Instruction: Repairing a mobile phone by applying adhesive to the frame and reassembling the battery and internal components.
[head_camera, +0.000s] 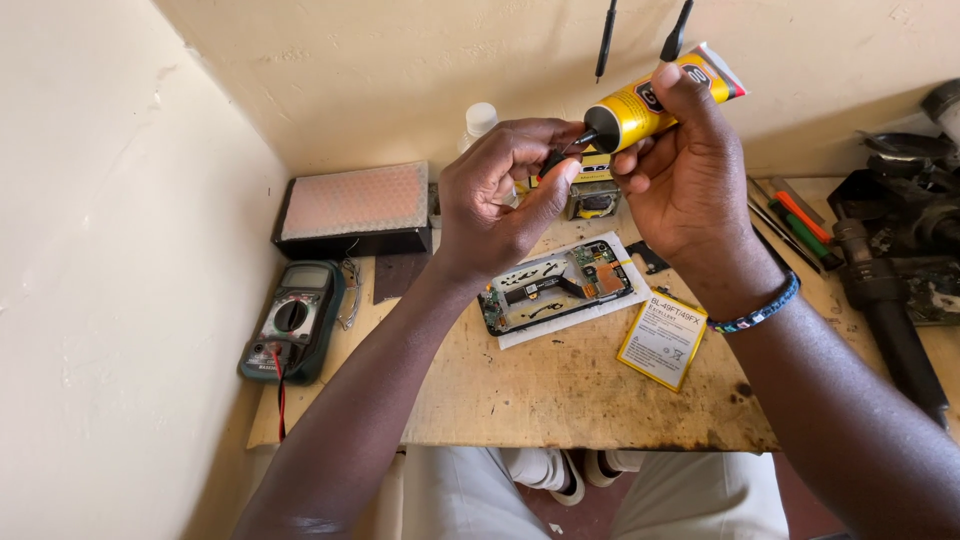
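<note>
Two hands work a glue tube above an opened phone.

At upper centre, the right hand (685, 175) is closed around a yellow tube (650, 100), nozzle pointing left; its far end is partly hidden by the fingers. The left hand (500, 195) pinches at the black nozzle tip, thumb and fingers nearly together; whether it holds a cap is hard to make out. Below, at centre, the phone (558, 285) lies on white paper, a battery (662, 340) lower right. A multimeter (292, 320) sits at left; tools at right are cut off by the frame edge.
</note>
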